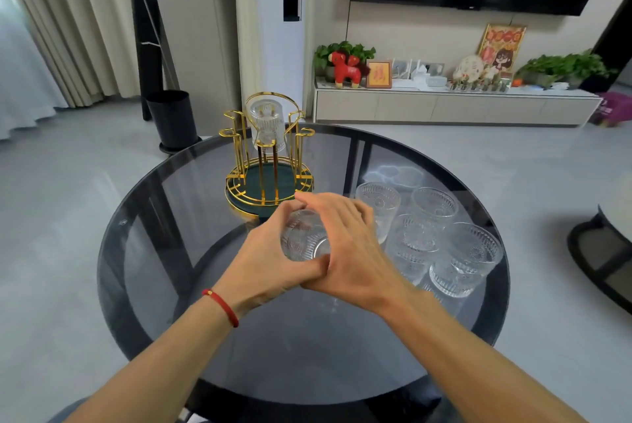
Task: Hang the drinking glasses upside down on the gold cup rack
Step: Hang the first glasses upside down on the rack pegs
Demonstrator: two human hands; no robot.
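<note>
The gold cup rack (270, 179) with a dark green base stands at the far left of the round table. One clear ribbed glass (267, 125) hangs upside down on a rear peg. Both hands cup another ribbed glass (304, 236) just in front of the rack's base, above the table. My left hand (270, 258) grips it from the left and below. My right hand (345, 244) wraps over it from the right. Several more glasses (441, 234) stand upright in a cluster on the table's right side.
The round dark glass table (143, 251) has its front edge near me. A black bin (172, 120) stands on the floor beyond the table at left. A low TV cabinet (455, 108) with ornaments runs along the far wall. Another dark round piece of furniture (602, 251) sits at right.
</note>
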